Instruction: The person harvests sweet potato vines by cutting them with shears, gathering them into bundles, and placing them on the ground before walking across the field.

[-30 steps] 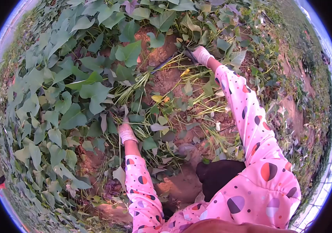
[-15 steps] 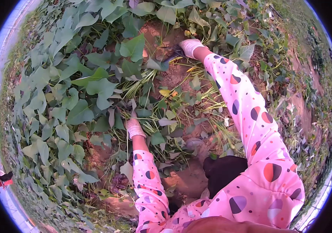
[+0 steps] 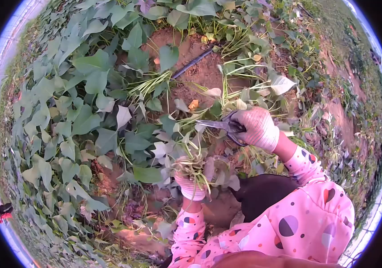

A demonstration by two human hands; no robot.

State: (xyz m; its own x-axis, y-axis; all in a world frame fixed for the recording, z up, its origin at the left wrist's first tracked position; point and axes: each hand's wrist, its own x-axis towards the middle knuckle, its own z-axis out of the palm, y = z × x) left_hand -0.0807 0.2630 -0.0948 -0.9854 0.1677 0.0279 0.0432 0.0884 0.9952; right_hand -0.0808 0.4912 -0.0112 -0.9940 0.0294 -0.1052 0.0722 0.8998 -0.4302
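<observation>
My right hand, in a striped pale glove, is closed around the dark handles of a pair of scissors. Their blades point left over the leaves and look nearly closed. Lower and to the left, my gloved left hand grips a bunch of cut leafy vine stems. Stems and leaves cover most of its fingers. The scissors' tip sits above this bunch, apart from it. Pale green stems lie across the soil just beyond both hands.
Dense heart-shaped leaves fill the left side. A thin dark hose runs over bare reddish soil ahead. Something black is beside my body. A person in red and black is at the far left edge.
My right hand has come back from near the hose, bringing the scissors into plain view. My left hand has drawn back toward my body from among the leaves, with the stem bunch now showing.
</observation>
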